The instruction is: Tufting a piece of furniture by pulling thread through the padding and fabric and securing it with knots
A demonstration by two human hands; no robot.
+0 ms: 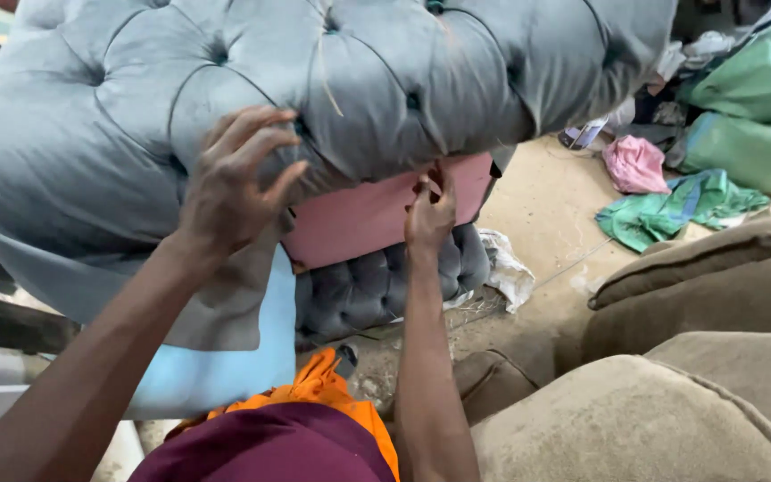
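Left hand is up on the big grey tufted cushion, fingers spread wide and pressed flat against the fabric near its lower edge. That cushion fills the whole top of the view, deep buttoned dimples all over it, loose grey cloth hanging off its underside on the left. Right hand is tucked just under the cushion's rim, fingertips pinched together right where the grey fabric meets a pink panel; something thin may be between them, but I cannot tell what. Below the pink panel sits a second tufted piece, darker grey, resting low near the floor. A pale blue sheet lies beneath the hanging cloth on the left.

The floor is bare, sandy concrete, dusty and scuffed, with a crumpled white rag lying on it just beside the dark tufted piece. Further back, heaps of cloth: a pink bundle, a green and blue piece spread flat, and bulky green sacks stacked behind. On the right, brown sofa cushions crowd the lower corner, worn and grubby. At the bottom edge, orange cloth over a maroon garment.
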